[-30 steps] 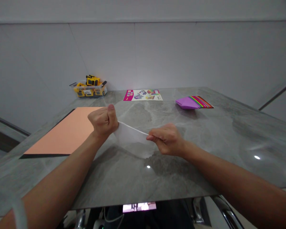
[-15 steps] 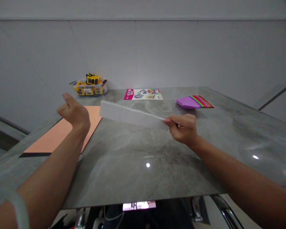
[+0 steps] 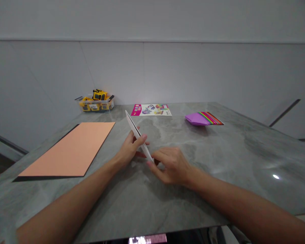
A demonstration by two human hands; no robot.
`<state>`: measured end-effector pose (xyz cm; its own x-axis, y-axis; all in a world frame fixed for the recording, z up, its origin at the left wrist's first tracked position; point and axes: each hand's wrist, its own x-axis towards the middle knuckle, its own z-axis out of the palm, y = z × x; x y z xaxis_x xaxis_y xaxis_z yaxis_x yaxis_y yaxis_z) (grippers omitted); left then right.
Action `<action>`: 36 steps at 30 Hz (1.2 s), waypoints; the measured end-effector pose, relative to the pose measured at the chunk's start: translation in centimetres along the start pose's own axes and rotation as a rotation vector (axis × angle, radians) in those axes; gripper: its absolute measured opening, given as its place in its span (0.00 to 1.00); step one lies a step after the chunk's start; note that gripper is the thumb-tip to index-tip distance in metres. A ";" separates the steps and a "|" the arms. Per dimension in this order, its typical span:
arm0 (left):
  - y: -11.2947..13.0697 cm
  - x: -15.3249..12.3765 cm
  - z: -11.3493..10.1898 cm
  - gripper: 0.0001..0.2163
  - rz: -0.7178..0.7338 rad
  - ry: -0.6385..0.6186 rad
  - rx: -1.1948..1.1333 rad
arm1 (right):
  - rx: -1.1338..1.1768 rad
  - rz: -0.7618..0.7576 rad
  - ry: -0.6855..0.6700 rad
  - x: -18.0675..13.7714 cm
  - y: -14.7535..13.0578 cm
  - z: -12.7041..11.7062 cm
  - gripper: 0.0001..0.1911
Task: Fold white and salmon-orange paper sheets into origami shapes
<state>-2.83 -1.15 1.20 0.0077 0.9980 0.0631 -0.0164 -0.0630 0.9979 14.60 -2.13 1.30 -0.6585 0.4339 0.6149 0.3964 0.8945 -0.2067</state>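
Observation:
A folded strip of white paper [image 3: 135, 130] stands tilted over the grey marble table [image 3: 218, 162], its far end pointing up and away. My left hand [image 3: 130, 148] touches its left side, the fingers pinching the strip near its middle. My right hand [image 3: 169, 164] grips the strip's near end between thumb and fingers, low above the table.
An orange sheet on a black backing [image 3: 71, 149] lies at the left. A clear box with yellow toy vehicles [image 3: 96, 100] stands at the back left. A printed instruction sheet [image 3: 152, 109] lies at the back centre, a stack of coloured papers [image 3: 202, 118] at the back right.
My left hand let go of the paper, swung out to the left, then came back onto it. My right hand turned the strip from lying crosswise to pointing away and lowered it.

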 end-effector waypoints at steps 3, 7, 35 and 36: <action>0.0 -0.1 -0.1 0.24 0.041 -0.059 0.071 | 0.261 0.162 0.002 0.4 -0.2 -0.2 0.08; -0.1 -0.6 0.8 0.18 0.136 -0.187 0.050 | 0.512 0.385 0.066 0.8 0.2 0.0 0.24; -0.6 -0.9 0.2 0.15 -0.008 -0.136 -0.034 | 0.560 0.395 0.023 0.7 1.1 0.4 0.26; -0.4 -0.9 0.3 0.14 -0.001 -0.108 0.019 | 0.539 0.388 0.022 0.7 1.0 0.4 0.27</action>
<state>-2.49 -2.05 0.73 0.1150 0.9914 0.0622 0.0025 -0.0629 0.9980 14.25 -0.91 1.25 -0.5171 0.7381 0.4333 0.2229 0.6049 -0.7645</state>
